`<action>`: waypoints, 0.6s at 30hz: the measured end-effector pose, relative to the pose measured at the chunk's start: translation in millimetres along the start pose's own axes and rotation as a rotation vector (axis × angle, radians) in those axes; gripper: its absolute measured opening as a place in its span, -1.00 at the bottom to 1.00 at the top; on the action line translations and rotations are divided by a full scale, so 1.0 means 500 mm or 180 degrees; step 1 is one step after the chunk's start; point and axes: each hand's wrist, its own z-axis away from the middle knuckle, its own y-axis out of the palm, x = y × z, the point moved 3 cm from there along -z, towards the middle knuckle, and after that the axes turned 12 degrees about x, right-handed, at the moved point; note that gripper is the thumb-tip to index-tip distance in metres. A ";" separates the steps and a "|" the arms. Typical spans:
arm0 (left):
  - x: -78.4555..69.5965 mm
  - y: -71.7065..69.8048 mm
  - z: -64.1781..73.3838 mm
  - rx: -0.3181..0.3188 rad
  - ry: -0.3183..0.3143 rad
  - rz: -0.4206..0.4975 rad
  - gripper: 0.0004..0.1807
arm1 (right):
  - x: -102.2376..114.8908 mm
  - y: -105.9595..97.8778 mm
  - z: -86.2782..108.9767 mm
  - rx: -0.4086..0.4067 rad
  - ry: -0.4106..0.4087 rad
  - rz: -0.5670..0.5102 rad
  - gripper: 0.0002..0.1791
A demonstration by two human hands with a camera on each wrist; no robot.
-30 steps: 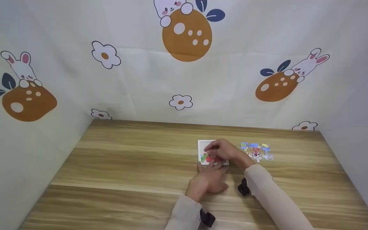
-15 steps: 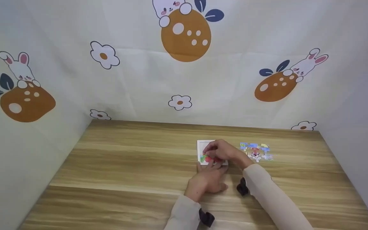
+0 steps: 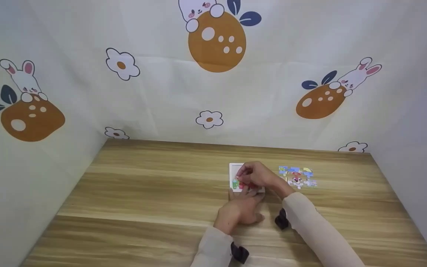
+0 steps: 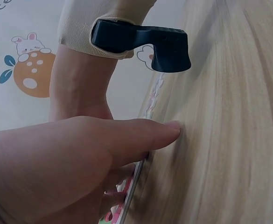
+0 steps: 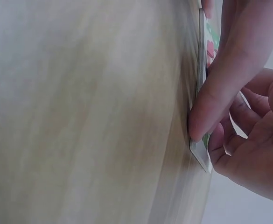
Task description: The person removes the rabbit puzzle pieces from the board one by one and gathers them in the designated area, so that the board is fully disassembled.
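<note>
A small white puzzle frame (image 3: 231,175) lies on the wooden table, with green and red jigsaw pieces (image 3: 235,184) along its near side. My left hand (image 3: 238,211) rests with fingers extended over the frame's near edge, some reaching onto the pieces. Above the frame, my right hand (image 3: 258,175) has thumb and fingertips drawn together, pinching a small pale puzzle piece (image 3: 237,177) that is mostly hidden. In the right wrist view, the right hand's curled fingers (image 5: 241,116) sit just beside the frame's edge (image 5: 200,156). The right hand covers much of the frame's right half.
Several loose jigsaw pieces (image 3: 297,180), blue with an animal face, lie on the table (image 3: 143,193) right of the frame. Black wrist mounts (image 3: 281,219) hang at both cuffs. A printed cloth backdrop (image 3: 161,92) rises behind the table's far edge.
Both hands stay almost in place over the frame. The right fingertips shift only slightly around the pieces; the loose pieces at the right have not moved.
</note>
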 end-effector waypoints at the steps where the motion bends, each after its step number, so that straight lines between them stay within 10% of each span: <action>1: 0.000 0.000 0.000 0.0006 0.0003 -0.0011 -0.20 | 0.001 0.000 0.001 -0.0007 -0.0012 -0.0031 -0.89; 18: 0.002 -0.001 -0.003 0.0016 -0.0014 -0.0098 -0.21 | -0.023 -0.068 0.074 -0.0620 0.0085 0.0125 -0.86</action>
